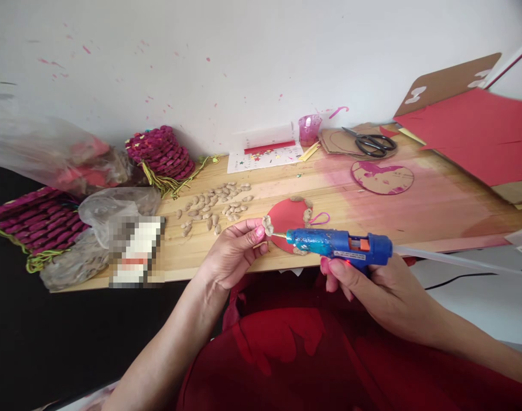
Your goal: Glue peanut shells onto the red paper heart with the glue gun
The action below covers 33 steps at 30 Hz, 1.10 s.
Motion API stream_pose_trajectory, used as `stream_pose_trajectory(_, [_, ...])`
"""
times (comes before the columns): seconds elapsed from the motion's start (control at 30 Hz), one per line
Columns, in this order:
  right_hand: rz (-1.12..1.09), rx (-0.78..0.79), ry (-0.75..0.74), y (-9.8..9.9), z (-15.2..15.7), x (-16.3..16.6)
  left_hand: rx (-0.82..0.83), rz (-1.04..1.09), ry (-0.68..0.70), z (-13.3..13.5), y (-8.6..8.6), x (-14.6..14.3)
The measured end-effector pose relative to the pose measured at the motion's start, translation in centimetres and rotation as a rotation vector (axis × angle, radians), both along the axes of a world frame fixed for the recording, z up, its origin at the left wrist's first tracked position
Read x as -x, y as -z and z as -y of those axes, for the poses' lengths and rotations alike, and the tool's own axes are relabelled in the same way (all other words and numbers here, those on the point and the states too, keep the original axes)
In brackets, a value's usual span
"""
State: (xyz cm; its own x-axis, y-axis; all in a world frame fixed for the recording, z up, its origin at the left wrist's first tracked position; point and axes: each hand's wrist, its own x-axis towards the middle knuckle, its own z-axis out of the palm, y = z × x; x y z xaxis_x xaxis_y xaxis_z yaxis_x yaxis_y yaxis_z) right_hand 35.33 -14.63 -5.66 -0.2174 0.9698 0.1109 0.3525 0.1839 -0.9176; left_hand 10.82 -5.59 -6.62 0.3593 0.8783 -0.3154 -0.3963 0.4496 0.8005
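Nearest my camera I see dark red clothing. Beyond it, left to right, loose peanuts lie on the wooden table, the left hand pinches a single peanut at the nozzle, a red disc lies just behind, and the right hand grasps the blue glue gun.

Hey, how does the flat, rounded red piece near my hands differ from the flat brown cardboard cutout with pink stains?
The red piece has a plain red face; the cardboard cutout is brown with pink patches. The red piece carries tan peanuts along its edge; the cardboard cutout has none. The blue glue gun partly covers the red piece, while the cardboard cutout is unobstructed. Both have curved outlines.
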Motion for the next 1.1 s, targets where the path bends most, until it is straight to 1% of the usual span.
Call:
stream_pose_trajectory(0.4, [0.027, -0.033, -0.008, -0.2, -0.5, 0.1, 0.018, 0.029, 0.003, -0.2, 0.2, -0.2])
stream_pose_trajectory(0.53, [0.058, -0.036, -0.01, 0.0, -0.7, -0.2, 0.05, 0.032, -0.003, -0.4, 0.2, -0.4])
stream_pose_trajectory(0.67, [0.094, -0.024, 0.002, 0.3, -1.1, -0.4, 0.036, 0.022, 0.002, -0.7, 0.1, -0.6])
stream_pose_trajectory(0.77, [-0.034, 0.034, 0.043, 0.5, -1.9, -0.6, -0.007, -0.019, -0.025, -1.4, -0.4, -0.7])
stream_pose_trajectory(0.83, [-0.186, 0.118, 0.091, 0.5, -2.6, -0.9, -0.063, -0.091, -0.068, -2.0, -0.8, -0.7])
stream_pose_trajectory(0.9, [-0.352, 0.217, 0.135, 0.6, -3.5, -1.3, -0.157, -0.215, -0.103, -2.8, -1.2, -0.7])
stream_pose_trajectory(1.0, [-0.593, 0.287, 0.235, 1.2, -5.0, -1.7, -0.363, -0.515, -0.105, -4.0, -1.8, -1.1])
stream_pose_trajectory(1.1, [-0.734, 0.327, 0.317, 2.2, -6.4, -1.8, -0.557, -0.842, -0.054, -5.2, -2.1, -1.9])
